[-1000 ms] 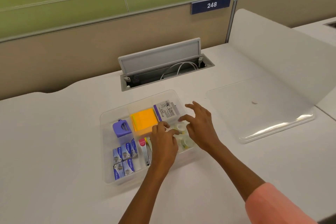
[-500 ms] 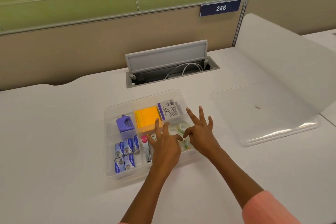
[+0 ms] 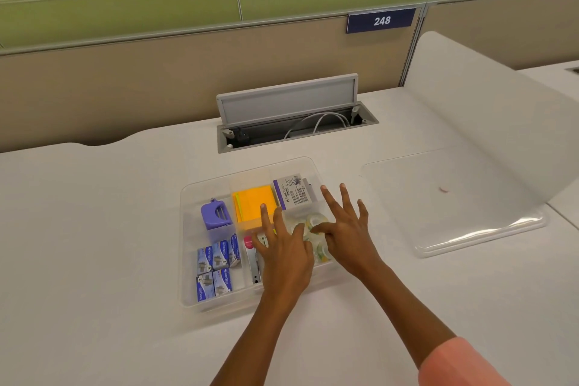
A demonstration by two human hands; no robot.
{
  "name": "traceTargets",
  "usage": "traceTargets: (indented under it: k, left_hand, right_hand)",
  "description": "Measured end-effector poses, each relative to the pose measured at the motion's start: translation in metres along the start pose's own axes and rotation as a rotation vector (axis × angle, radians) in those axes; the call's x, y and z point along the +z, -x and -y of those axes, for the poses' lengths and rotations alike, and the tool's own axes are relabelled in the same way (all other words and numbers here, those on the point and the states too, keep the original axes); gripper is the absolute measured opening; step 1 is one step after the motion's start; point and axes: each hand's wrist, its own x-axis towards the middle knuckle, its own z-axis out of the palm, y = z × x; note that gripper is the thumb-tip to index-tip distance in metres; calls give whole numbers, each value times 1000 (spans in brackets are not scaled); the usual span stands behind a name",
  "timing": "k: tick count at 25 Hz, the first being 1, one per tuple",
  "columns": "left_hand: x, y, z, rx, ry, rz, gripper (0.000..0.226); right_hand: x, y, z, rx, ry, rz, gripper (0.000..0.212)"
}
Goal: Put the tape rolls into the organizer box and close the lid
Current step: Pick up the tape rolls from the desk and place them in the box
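Observation:
A clear organizer box (image 3: 188, 229) with several compartments sits on the white desk. Clear tape rolls (image 3: 316, 222) lie in its front right compartment, partly hidden by my hands. My left hand (image 3: 283, 255) hovers over that compartment with its fingers spread and holds nothing. My right hand (image 3: 347, 229) is beside it, fingers spread, its thumb tip touching the rolls. The clear lid (image 3: 454, 204) lies flat on the desk to the right of the box.
The box also holds orange sticky notes (image 3: 252, 205), a purple sharpener (image 3: 215, 218), blue staple boxes (image 3: 216, 266), a stapler (image 3: 252, 257) and a white carton (image 3: 294, 193). An open cable hatch (image 3: 291, 116) lies behind the box. A white divider (image 3: 488, 103) rises at right.
Both hands have opened and lifted their fingers off the tape rolls. The view has shifted slightly.

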Motion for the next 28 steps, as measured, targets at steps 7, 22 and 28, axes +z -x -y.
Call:
traceTargets:
  k: [7, 22, 28]
  left_hand:
    - [0, -3, 2, -37, -36, 112, 40]
    - [3, -7, 3, -52, -2, 104, 46]
    - [-1, -4, 1, -50, 34, 101, 35]
  right_hand:
    - [4, -1, -3, 113, 21, 84, 24]
    - [-5, 0, 3, 120, -46, 111, 27]
    - [-5, 0, 1, 95, -20, 132, 30]
